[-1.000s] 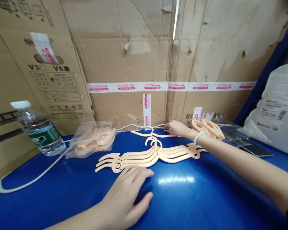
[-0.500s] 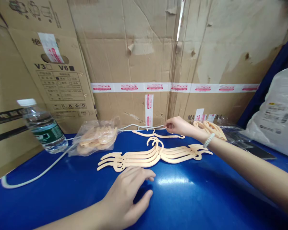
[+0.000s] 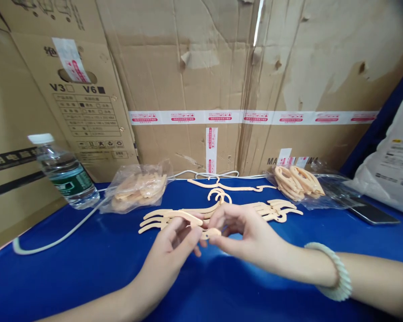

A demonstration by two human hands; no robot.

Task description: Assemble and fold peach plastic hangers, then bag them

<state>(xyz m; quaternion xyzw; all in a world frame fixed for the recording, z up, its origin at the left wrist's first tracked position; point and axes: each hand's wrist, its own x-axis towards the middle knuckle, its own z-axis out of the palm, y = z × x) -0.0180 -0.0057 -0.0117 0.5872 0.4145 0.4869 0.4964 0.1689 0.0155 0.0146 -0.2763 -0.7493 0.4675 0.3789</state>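
Over the near edge of the laid-out hangers, my left hand (image 3: 176,241) and my right hand (image 3: 242,228) come together. Both are closed on a peach-coloured plastic hanger (image 3: 211,233). One slanting arm of it and a rounded end with a dark dot show; fingers cover the rest. Right behind my hands lies an overlapping row of several matching hangers (image 3: 157,213), its middle partly hidden by my right hand. Farther back, a single spread hanger (image 3: 235,188) lies by itself, hook toward the cardboard.
Clear plastic bags of folded hangers lie at left (image 3: 139,190) and right (image 3: 300,181). A water bottle (image 3: 67,174) stands left beside a white cable (image 3: 67,239). A phone (image 3: 372,212) and a white wrapped bundle (image 3: 389,156) are at right. Cardboard (image 3: 188,80) walls the blue table (image 3: 97,264).
My right hand has come back from the far hanger toward my left hand. My left hand, open before, has closed, and both now hold a hanger. The right-hand bag is uncovered.
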